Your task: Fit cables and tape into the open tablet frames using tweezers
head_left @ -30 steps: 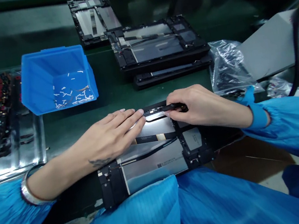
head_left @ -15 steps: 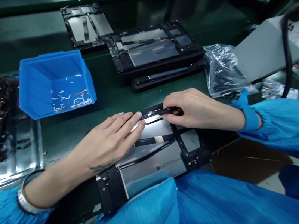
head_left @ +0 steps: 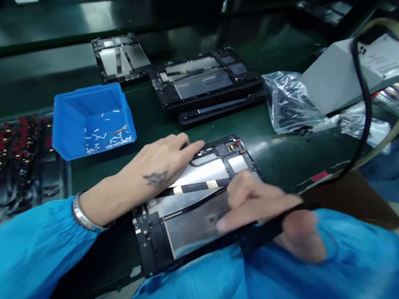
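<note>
An opened tablet (head_left: 199, 243) lies in front of me at the bench's near edge, its silvery battery cells and black cables exposed. My left hand (head_left: 165, 157) reaches across it, fingers bent over the far edge near a narrow circuit strip. Over the tablet's near right part is my right hand (head_left: 265, 205), smeared by motion. A dark, slim tool (head_left: 292, 209) lies between its thumb and fingers; blur hides the tool's exact kind. One finger stretches left above the lower battery cell.
A blue bin (head_left: 87, 99) holds small white strips. Left of it are rows of circuit parts (head_left: 7, 154). More opened tablets (head_left: 204, 85) are stacked behind mine. A clear plastic bag (head_left: 286, 100), a grey-white box (head_left: 339, 74) and a looping black cable (head_left: 363, 93) occupy the right.
My right hand has drawn back from the tablet's far edge toward its near right side. My left hand has bent its fingers over the far edge. The camera view has shifted.
</note>
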Demonstrator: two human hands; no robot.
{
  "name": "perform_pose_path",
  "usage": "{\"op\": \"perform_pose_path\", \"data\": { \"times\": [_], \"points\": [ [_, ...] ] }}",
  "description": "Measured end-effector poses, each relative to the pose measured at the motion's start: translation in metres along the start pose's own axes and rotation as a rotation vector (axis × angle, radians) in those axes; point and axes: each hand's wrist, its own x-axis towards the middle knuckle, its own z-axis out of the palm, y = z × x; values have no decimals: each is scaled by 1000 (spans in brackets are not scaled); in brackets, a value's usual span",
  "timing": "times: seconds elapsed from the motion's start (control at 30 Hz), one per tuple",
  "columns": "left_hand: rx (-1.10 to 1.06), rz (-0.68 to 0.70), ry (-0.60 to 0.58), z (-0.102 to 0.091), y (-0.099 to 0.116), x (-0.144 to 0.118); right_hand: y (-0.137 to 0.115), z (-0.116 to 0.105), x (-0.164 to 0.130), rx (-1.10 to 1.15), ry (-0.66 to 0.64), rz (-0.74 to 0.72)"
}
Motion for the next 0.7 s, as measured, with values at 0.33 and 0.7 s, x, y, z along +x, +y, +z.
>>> {"op": "perform_pose_path", "data": {
  "times": [0.33, 0.7],
  "points": [
    [-583, -153, -108, -8, -32, 12, 28, 49, -9, 101, 293, -234],
    [-678, -213, -47, -36, -38, 6, 39, 48, 7, -16, 302, -266]
  ]
}}
